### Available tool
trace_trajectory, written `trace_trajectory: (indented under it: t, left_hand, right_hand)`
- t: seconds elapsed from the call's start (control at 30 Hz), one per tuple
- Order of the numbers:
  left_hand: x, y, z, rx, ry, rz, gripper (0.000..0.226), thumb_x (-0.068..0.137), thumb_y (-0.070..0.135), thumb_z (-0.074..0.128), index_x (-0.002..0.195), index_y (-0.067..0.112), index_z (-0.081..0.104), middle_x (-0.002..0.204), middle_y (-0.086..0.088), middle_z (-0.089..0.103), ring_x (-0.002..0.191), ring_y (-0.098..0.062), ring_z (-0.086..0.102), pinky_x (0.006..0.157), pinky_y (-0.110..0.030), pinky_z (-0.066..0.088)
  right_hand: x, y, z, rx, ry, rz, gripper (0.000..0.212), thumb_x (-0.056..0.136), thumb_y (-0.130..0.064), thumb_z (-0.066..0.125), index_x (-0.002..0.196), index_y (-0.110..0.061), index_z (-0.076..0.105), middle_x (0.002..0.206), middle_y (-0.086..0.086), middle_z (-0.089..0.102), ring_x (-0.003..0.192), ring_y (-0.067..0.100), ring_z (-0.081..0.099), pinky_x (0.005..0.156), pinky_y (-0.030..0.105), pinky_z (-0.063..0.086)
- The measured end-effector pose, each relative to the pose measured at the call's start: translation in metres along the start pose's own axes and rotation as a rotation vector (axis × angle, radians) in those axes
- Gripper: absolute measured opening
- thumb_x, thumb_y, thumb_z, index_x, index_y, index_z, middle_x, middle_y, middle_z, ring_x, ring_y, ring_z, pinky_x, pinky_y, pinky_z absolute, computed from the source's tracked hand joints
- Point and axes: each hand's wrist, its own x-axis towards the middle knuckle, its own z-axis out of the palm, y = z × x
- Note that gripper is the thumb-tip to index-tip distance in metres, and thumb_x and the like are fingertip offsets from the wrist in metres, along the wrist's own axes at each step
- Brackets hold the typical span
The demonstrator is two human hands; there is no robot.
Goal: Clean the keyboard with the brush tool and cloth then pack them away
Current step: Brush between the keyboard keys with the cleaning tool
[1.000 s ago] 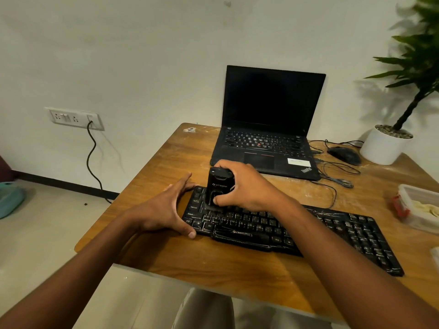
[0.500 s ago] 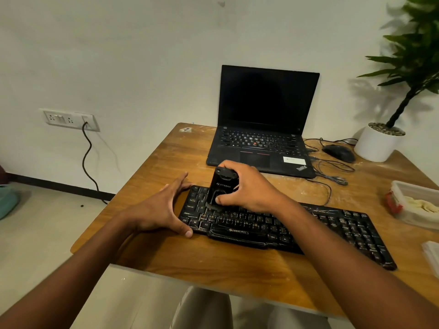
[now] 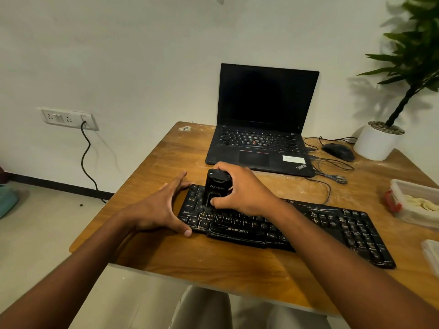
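Nearest us, on the wooden counter (image 3: 213,264), the black keyboard (image 3: 308,229) lies across from 9 to 3 o'clock. Left hand (image 3: 159,207) is spread flat, thumb and fingers straight, bracing the keyboard's 9 o'clock end, gripping nothing. Right hand (image 3: 242,191) has its fingers curled round the black brush tool (image 3: 215,188), standing it upright on the keys at that same end! Off at 3 o'clock sits a plastic box (image 3: 413,200). Farther back at 12 o'clock, an open laptop (image 3: 261,129), screen dark; at 1 o'clock a mouse (image 3: 338,150) and white plant pot (image 3: 377,143).
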Motion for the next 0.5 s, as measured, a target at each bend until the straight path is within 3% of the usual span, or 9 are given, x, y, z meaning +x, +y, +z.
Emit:
trace_trajectory:
  t: [0.17,0.33,0.5]
  left_hand:
    - [0.001,-0.002,0.000,-0.002,0.003,0.001,0.160,0.045,0.053,0.104,0.160,0.050,-0.008,0.160,0.029,0.031,0.151,-0.008,0.027,0.127,-0.044,0.025]
    - [0.002,-0.001,0.000,0.004,0.009,0.004,0.161,0.045,0.055,0.103,0.160,0.050,-0.008,0.160,0.028,0.031,0.151,-0.008,0.028,0.127,-0.045,0.025]
    - [0.002,-0.003,0.001,-0.001,0.010,0.012,0.159,0.045,0.055,0.103,0.160,0.052,-0.007,0.159,0.030,0.031,0.152,-0.010,0.026,0.127,-0.047,0.025]
  right_hand:
    - [0.003,-0.009,-0.025,-0.212,-0.155,0.083,0.045,0.072,-0.015,0.090,0.103,-0.027,0.060,0.093,-0.004,0.069,0.079,0.018,0.069,0.065,0.038,0.062]
    - [0.003,-0.014,-0.013,-0.073,-0.037,0.040,0.043,0.074,-0.014,0.088,0.106,-0.023,0.061,0.093,0.000,0.070,0.070,0.016,0.068,0.057,0.035,0.059]
    - [-0.001,-0.008,-0.007,-0.092,-0.078,0.053,0.043,0.074,-0.018,0.089,0.103,-0.030,0.060,0.093,-0.005,0.069,0.080,0.017,0.069,0.062,0.036,0.058]
